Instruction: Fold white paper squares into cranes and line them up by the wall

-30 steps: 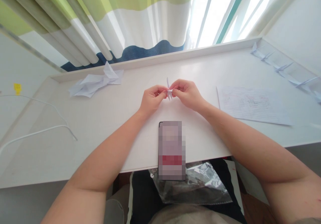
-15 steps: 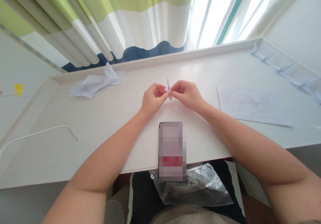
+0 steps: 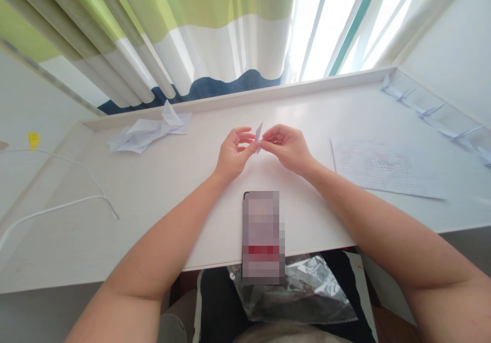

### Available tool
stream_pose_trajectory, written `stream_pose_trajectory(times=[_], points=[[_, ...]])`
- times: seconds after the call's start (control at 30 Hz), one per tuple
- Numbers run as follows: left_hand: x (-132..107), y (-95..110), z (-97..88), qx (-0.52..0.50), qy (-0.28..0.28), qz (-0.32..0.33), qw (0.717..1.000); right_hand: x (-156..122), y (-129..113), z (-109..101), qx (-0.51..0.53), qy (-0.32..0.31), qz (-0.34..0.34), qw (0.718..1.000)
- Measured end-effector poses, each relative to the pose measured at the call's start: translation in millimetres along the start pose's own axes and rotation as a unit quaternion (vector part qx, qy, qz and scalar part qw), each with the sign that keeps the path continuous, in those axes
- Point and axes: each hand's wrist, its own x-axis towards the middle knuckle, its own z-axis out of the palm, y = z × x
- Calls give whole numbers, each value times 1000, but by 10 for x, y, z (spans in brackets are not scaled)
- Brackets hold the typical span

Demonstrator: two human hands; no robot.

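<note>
On the white worktop (image 3: 153, 205) lie crumpled paper (image 3: 148, 135), a lined handwritten sheet (image 3: 383, 169) and a pixelated phone (image 3: 263, 238), below a striped curtain (image 3: 153, 36). A small folded paper figure (image 3: 259, 134) stands between the hands, its base hidden, pinched by the right hand's (image 3: 286, 148) fingers (image 3: 270, 141). The left hand's (image 3: 233, 156) fingers (image 3: 243, 138) now spread wider than before, so their grip cannot be told.

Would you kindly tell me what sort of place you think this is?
Probably a home study or bedroom: a white desk stands beneath a window hung with a green, white and navy curtain, and small white paper cranes line the desk's far right edge.
</note>
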Motion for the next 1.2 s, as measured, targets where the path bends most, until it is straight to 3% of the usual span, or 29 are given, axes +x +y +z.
stream_pose_trajectory(times=[0.2, 0.47, 0.93, 1.2], points=[[-20, 45, 13, -40, -16, -24, 999, -5, 0, 11, -54, 10, -13, 998], [-34, 45, 35, -52, 40, -42, 997, -34, -15, 36, -75, 7, -29, 997], [-22, 20, 31, -53, 27, -20, 998, -43, 14, 53, -87, -4, -38, 995], [-63, 38, 41, -36, 20, 26, 999, -23, 38, 13, -44, -23, -39, 998]])
